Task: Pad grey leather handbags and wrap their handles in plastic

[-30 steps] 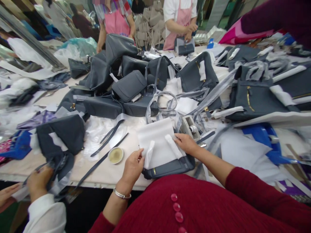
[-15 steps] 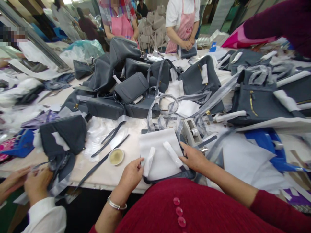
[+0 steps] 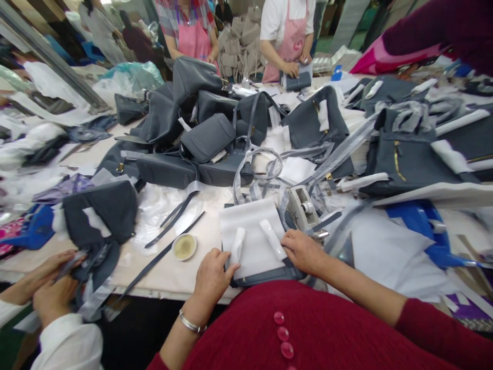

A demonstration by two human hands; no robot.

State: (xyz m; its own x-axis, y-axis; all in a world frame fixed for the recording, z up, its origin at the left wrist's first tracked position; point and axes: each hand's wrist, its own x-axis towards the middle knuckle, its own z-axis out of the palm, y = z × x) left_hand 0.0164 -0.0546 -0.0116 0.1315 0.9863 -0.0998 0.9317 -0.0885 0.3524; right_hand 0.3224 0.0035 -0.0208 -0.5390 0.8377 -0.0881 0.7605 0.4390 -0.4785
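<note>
Bag point(image 3: 265, 275) hides under foam sheet point(image 3: 249, 231); left hand point(image 3: 211, 277) grips it, right hand point(image 3: 302, 252) flat.

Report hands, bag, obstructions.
Left hand on foam sheet left edge, right hand flat on right edge. Sheet covers grey handbag. Tape dispenser just beyond right hand.

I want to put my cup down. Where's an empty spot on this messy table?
Bare table shows along the near edge, between the round dish and the left hand. Another strip lies left of the pile of grey bags. The middle and right are crowded with other bags, straps and a tape dispenser.
</note>
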